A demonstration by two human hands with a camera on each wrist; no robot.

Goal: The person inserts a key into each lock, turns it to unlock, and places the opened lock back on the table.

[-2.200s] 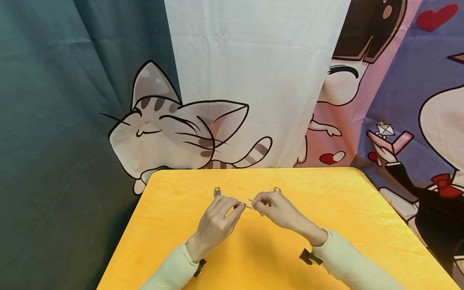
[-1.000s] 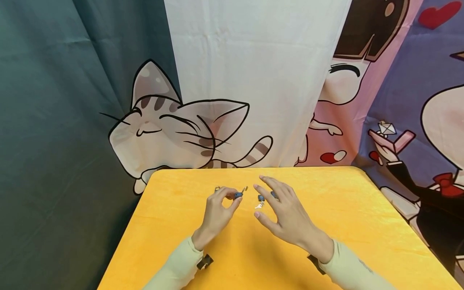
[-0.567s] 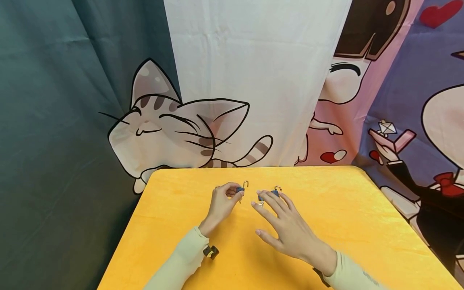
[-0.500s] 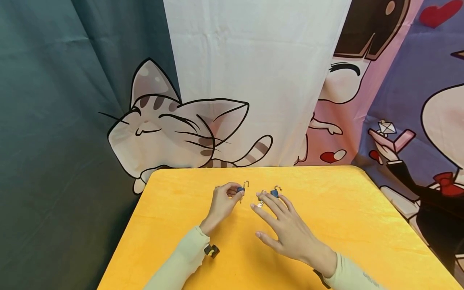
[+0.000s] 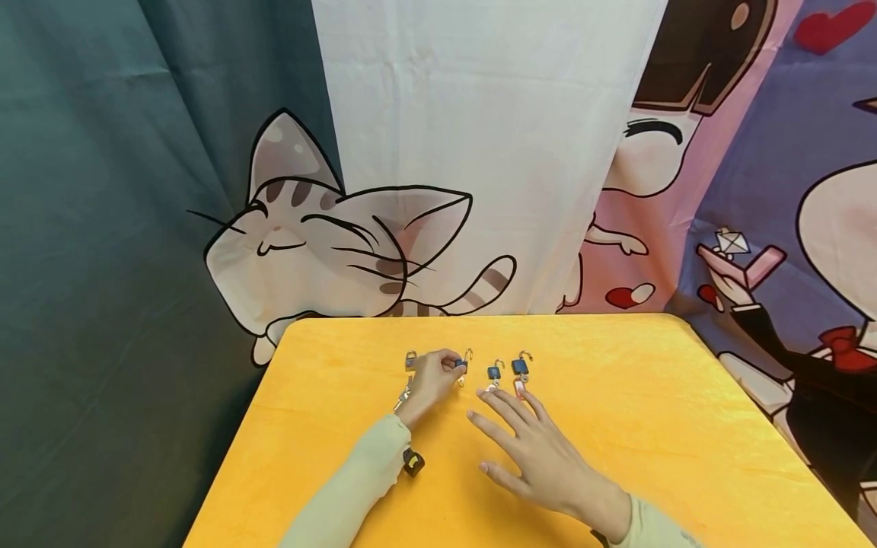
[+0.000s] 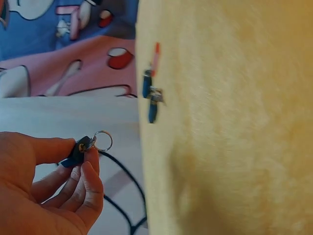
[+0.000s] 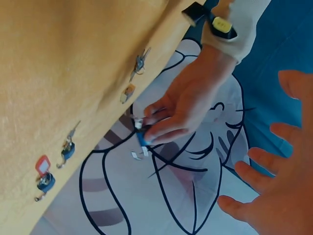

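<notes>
My left hand pinches a small blue padlock between thumb and fingers, over the table's far part. Its brass shackle stands open and points away. In the left wrist view a metal key ring hangs at the padlock's keyhole end. My right hand holds nothing; its fingers are spread over the table, nearer to me than the other locks. To the right of the held lock lie a second blue padlock and a third blue padlock, both with open shackles. A red-framed tag belongs to the third.
Left of my left hand lie a grey padlock with its shackle closed and a bunch of keys. The yellow-covered table ends just beyond the locks, where a printed cloth backdrop hangs.
Both hands were together at the lock; my right hand has let go, spread its fingers and drawn back toward me. My left hand has moved away and right with the padlock, uncovering the keys.
</notes>
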